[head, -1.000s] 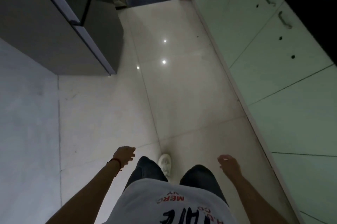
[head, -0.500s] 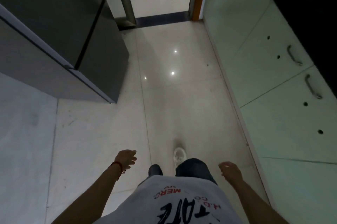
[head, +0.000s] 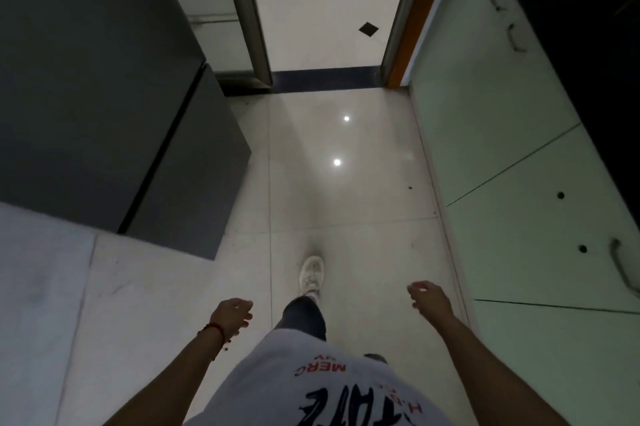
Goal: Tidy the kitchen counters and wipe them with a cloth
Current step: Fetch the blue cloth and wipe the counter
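Observation:
I look down at a pale tiled floor (head: 346, 203) in a narrow kitchen aisle. My left hand (head: 231, 315), with a red thread at the wrist, hangs low beside my hip, fingers loosely curled and holding nothing. My right hand (head: 428, 297) hangs on the other side, also loosely curled and holding nothing. The dark counter top (head: 588, 44) runs along the right edge, above pale green cabinet doors (head: 502, 162). No cloth is in view. My white shoe (head: 311, 273) is stepped forward on the floor.
A dark grey fridge (head: 104, 96) stands on the left and narrows the aisle. Straight ahead is an open doorway (head: 329, 27) with a dark threshold strip and an orange frame edge. Metal cabinet handles (head: 621, 269) stick out on the right.
I have walked forward along the aisle: the doorway and fridge are closer, and cabinet handles have slid back past me. Both hands stay empty, swinging slightly at my sides.

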Demonstrator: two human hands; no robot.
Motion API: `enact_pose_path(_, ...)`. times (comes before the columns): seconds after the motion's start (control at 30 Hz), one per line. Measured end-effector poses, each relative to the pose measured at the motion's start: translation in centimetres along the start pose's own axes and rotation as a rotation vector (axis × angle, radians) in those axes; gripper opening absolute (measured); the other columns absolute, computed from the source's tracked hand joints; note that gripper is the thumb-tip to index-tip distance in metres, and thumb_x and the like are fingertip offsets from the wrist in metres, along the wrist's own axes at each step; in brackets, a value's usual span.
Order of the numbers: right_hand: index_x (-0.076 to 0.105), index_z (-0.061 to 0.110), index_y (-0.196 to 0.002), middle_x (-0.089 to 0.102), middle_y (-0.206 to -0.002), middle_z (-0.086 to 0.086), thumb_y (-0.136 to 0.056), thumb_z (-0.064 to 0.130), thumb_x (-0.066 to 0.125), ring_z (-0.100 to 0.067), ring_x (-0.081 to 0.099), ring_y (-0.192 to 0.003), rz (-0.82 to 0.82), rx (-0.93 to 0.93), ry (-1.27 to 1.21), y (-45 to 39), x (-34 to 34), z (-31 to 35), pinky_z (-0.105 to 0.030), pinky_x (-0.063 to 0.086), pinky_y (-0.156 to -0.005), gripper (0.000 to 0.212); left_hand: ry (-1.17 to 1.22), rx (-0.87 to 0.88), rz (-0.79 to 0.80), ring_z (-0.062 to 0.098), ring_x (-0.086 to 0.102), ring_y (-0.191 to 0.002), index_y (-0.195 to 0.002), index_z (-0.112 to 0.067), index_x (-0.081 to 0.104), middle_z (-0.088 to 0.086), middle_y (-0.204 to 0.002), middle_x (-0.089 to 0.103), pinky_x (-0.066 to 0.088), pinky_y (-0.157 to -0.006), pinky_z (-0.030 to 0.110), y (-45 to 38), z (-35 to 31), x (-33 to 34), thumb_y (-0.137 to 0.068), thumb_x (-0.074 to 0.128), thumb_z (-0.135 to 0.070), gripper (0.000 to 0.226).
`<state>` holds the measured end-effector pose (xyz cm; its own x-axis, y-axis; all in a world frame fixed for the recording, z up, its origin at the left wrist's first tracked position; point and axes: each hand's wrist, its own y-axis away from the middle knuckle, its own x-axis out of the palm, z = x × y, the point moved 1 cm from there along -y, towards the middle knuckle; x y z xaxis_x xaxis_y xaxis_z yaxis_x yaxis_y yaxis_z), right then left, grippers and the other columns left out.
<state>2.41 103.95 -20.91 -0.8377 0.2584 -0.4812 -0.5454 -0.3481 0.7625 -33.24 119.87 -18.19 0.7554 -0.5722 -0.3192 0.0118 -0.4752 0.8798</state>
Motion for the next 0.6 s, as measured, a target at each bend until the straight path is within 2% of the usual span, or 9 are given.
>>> enact_pose_path(0.07, 0.059, 0.0, -0.115, 0.063, -0.099, -0.015, -0.086, 0.022, 0.059, -0.022, 0.054, -0.086, -0.004, 0.054, 0.023, -1.5, -0.5, 1.9, -0.029, 0.037, -0.076, 0.036, -0.027, -0.011, 0.005, 0.023, 0.054, -0.074, -0.098, -0.003, 0.057, 0.015, -0.092, 0.061, 0.038, -0.059, 0.026, -1.9, -4.3, -1.2, -0.091, 0.05, -0.019, 0.019)
enact_pose_path(0.17, 0.057, 0.001, -0.115, 0.063, -0.115, -0.021, -0.087, 0.022, 0.056, -0.022, 0.053, -0.089, -0.015, 0.109, 0.01, -3.5, -1.2, 4.9, -0.028, 0.039, -0.078, 0.035, -0.063, 0.013, 0.023, 0.026, 0.054, -0.083, -0.104, -0.001, 0.056, 0.015, -0.096, 0.06, 0.038, -0.059, 0.025, -5.1, -11.6, -2.8, -0.091, 0.049, -0.02, 0.025)
enact_pose_path(0.27, 0.057, 0.002, -0.116, 0.062, -0.117, -0.019, -0.088, 0.022, 0.055, -0.024, 0.056, -0.093, -0.025, 0.114, -0.012, -5.9, -2.4, 8.7, -0.029, 0.041, -0.08, 0.034, -0.095, 0.043, 0.037, 0.024, 0.052, -0.084, -0.108, -0.003, 0.054, 0.013, -0.098, 0.058, 0.037, -0.06, 0.025, -7.6, -19.8, -3.5, -0.092, 0.047, -0.022, 0.026)
enact_pose_path(0.37, 0.058, 0.001, -0.114, 0.062, -0.117, -0.019, -0.087, 0.019, 0.056, -0.032, 0.059, -0.104, -0.046, 0.11, -0.057, -8.7, -3.6, 11.9, -0.036, 0.045, -0.089, 0.032, -0.137, 0.11, 0.064, 0.022, 0.052, -0.076, -0.106, -0.002, 0.056, 0.013, -0.095, 0.058, 0.036, -0.058, 0.025, -9.7, -27.3, -2.7, -0.091, 0.047, -0.021, 0.025)
enact_pose_path(0.47, 0.059, 0.0, -0.112, 0.063, -0.115, -0.02, -0.086, 0.018, 0.057, -0.034, 0.059, -0.106, -0.058, 0.134, -0.078, -12.1, -5.0, 14.6, -0.04, 0.047, -0.094, 0.032, -0.173, 0.181, 0.074, 0.023, 0.054, -0.079, -0.101, -0.006, 0.057, 0.013, -0.093, 0.06, 0.037, -0.059, 0.026, -12.1, -34.3, -1.6, -0.091, 0.048, -0.021, 0.021)
enact_pose_path(0.6, 0.061, -0.001, -0.111, 0.063, -0.1, -0.016, -0.086, 0.02, 0.057, -0.027, 0.058, -0.093, -0.043, 0.173, -0.109, -16.8, -7.1, 18.1, -0.032, 0.045, -0.082, 0.033, -0.19, 0.202, 0.083, 0.023, 0.054, -0.079, -0.101, -0.006, 0.057, 0.013, -0.093, 0.06, 0.038, -0.059, 0.026, -14.7, -41.5, 0.1, -0.09, 0.049, -0.021, 0.02)
